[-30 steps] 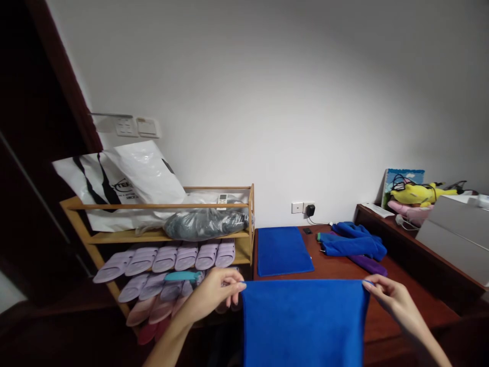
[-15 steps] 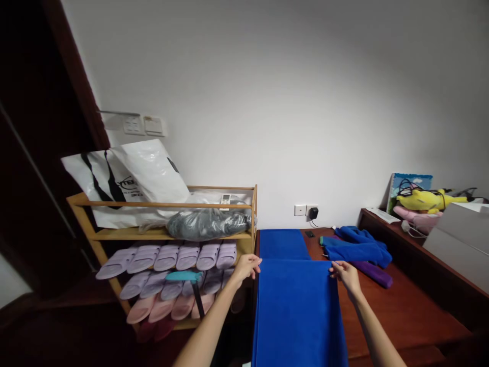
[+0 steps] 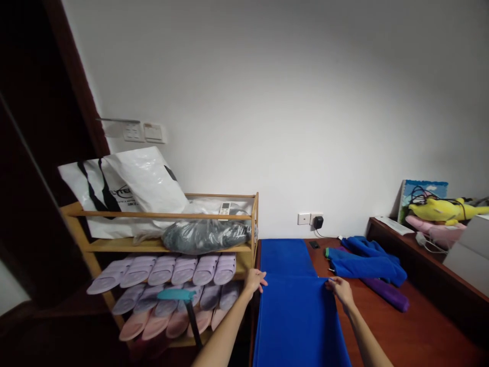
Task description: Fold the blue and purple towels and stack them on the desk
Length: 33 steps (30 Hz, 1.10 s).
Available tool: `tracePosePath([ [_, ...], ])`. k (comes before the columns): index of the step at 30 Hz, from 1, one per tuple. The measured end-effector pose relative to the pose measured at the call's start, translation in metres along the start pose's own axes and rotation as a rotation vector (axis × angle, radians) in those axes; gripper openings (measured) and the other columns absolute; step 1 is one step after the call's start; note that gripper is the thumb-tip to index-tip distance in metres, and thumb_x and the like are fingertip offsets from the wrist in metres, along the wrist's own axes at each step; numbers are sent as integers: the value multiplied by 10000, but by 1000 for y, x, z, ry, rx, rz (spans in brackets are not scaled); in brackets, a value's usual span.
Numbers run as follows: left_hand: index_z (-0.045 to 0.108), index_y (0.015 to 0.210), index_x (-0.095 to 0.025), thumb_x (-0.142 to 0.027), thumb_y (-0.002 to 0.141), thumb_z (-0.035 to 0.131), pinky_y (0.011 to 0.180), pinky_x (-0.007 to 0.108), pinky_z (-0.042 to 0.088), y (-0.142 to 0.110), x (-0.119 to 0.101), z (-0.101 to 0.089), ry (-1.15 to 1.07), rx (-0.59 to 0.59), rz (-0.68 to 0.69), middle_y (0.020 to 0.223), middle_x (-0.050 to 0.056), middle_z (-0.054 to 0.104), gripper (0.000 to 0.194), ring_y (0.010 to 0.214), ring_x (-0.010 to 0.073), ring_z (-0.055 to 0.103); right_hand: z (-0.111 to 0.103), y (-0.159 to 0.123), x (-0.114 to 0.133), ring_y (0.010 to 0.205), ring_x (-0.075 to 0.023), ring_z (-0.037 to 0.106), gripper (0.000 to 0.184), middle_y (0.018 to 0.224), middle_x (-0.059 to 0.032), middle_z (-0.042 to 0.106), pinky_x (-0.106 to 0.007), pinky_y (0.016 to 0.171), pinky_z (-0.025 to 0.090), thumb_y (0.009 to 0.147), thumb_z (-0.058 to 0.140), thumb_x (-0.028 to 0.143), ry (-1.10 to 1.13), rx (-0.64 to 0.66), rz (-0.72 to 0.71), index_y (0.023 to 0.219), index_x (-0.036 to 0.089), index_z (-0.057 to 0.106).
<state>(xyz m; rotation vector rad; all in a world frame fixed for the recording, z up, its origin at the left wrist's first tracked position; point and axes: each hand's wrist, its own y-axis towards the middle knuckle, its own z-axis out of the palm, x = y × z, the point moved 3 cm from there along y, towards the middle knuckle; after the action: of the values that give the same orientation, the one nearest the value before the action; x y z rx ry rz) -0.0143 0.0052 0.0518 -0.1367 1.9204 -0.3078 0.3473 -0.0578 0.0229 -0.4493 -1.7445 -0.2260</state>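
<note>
A long blue towel [image 3: 296,321] hangs in front of me, its far edge held up by both of my hands. At the left corner of that edge my left hand [image 3: 255,282] is closed in a pinch. My right hand [image 3: 342,290] grips the right corner between thumb and fingers. Beyond the held edge, a flat blue stretch of cloth [image 3: 287,256] lies on the reddish-brown wooden desk [image 3: 385,326]. Whether it joins the held part is hard to see.
Right of the towel lie a crumpled blue cloth [image 3: 370,262] and a purple one [image 3: 387,294]. A yellow plush toy [image 3: 435,210] sits on the raised ledge. Close on the left stands a wooden shoe rack [image 3: 164,215] with several slippers and a white bag [image 3: 145,178].
Both hands and the held towel edge sit lower in view, with the edge still stretched between them. The whole scene has shifted slightly downward as the camera tilted.
</note>
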Motion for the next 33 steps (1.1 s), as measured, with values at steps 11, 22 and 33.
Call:
tracePosePath([
  [11,570,1075,-161,-406,877,537,740,363,535,25,5,6,414,-28,-22,1028,43,623,316,845,155,614,22,22,-24,834,-229,685,437,850,-89,728,-310,731,531,634,467,520,-202,66,-42,889,194,609],
  [22,274,1427,-247,-358,841,418,1147,461,123,-27,30,71,803,-9,373,1526,19,203,613,1404,221,143,61,-28,-72,1405,-222,155,671,1518,-13,235,-526,1118,175,829,265,638,-888,173,-311,1414,310,286],
  [33,123,1433,-327,-425,885,345,1122,591,106,-48,66,67,971,-92,497,1533,-28,100,599,1405,288,41,55,-56,-75,1397,-239,178,621,1506,6,260,-556,1098,210,853,232,632,-981,85,-398,1412,361,225],
])
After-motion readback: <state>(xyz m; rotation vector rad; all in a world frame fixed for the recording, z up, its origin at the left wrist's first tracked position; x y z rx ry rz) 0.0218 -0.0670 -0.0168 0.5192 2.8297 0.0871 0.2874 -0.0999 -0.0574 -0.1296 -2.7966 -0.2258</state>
